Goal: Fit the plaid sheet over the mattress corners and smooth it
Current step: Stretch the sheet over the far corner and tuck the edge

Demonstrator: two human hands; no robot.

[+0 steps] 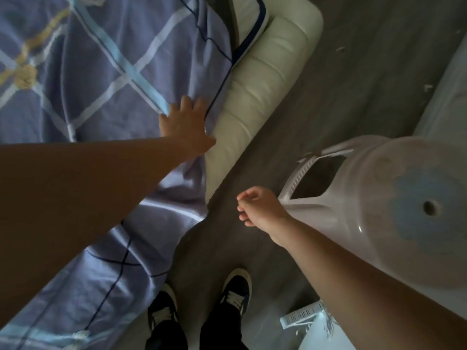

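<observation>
The blue plaid sheet with white, light-blue and dark lines covers the bed on the left and hangs down its near side. My left hand lies flat on the sheet at its right edge, fingers spread, beside the cream padded bed frame. At the top, the sheet stops short and a strip of white mattress with dark piping shows. My right hand hovers over the floor, fingers loosely curled, holding nothing.
A white plastic stool stands close on the right, by my right forearm. Grey floor runs between bed and stool. My two dark shoes stand at the bed's side. A white slotted object lies at bottom right.
</observation>
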